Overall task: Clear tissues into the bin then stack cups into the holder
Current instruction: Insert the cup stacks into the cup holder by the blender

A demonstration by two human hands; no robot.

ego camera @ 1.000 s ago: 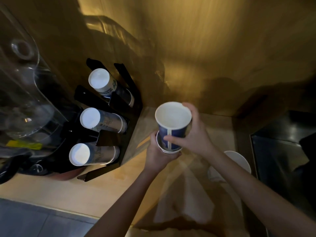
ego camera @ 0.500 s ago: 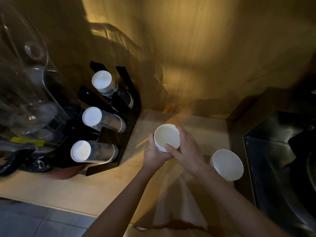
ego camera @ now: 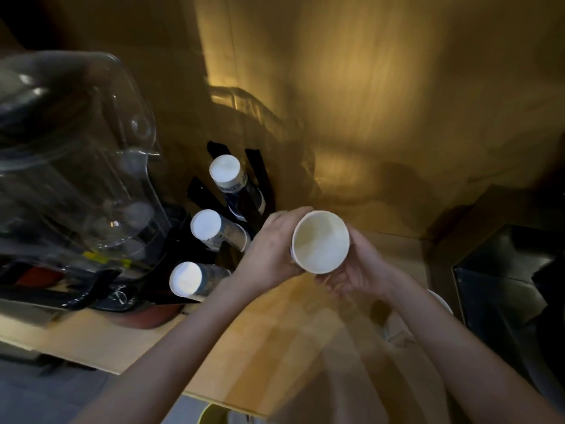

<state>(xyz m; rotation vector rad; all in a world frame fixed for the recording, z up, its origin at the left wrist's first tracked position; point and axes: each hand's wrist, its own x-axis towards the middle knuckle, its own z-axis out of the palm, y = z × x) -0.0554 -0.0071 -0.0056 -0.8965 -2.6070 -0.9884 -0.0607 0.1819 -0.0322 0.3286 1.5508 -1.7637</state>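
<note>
Both hands' fingers (ego camera: 276, 240) clasp nested cups (ego camera: 320, 241), mouth up, w/ holder (ego camera: 232, 258) just left. Paper: light, crushable, so grip the sides gently, not rim.

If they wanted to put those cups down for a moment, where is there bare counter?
The wooden counter is bare between the forearms, from the held cups down to its near edge. It is crowded left, where the black cup holder and clear container stand, and another cup sits by the right hand.
</note>
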